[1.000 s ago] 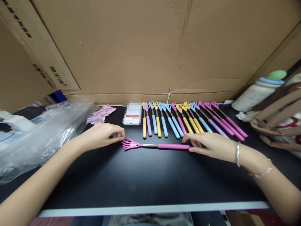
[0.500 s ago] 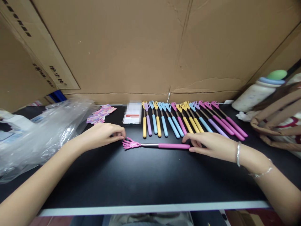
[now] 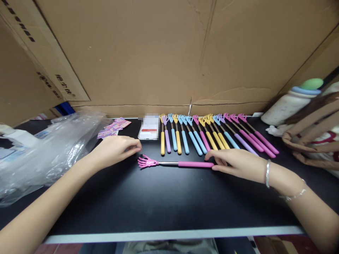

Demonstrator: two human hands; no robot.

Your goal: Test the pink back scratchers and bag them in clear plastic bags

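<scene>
A pink back scratcher (image 3: 194,164) with a hand-shaped head and metal shaft lies crosswise on the black table, head to the left. My left hand (image 3: 115,150) hovers just up and left of that head, thumb and fingers slightly apart, holding nothing. At the handle's end is my right hand (image 3: 235,162); its thumb touches the tip while the index finger reaches past it, apart from the thumb. Behind, a row of back scratchers (image 3: 184,141) in yellow, purple, blue and pink lies with heads toward the cardboard wall.
A phone (image 3: 148,132), partly blurred out, lies left of the row. Beside it are small pink-purple cards (image 3: 113,127). Clear plastic bags (image 3: 60,151) cover the left side. On the right stand a white bottle (image 3: 290,104) with a green top and a brown-handled bag (image 3: 312,134).
My left hand's fingers have lifted slightly away from the scratcher's head and straightened a little. My right hand and the back scratcher have hardly moved.
</scene>
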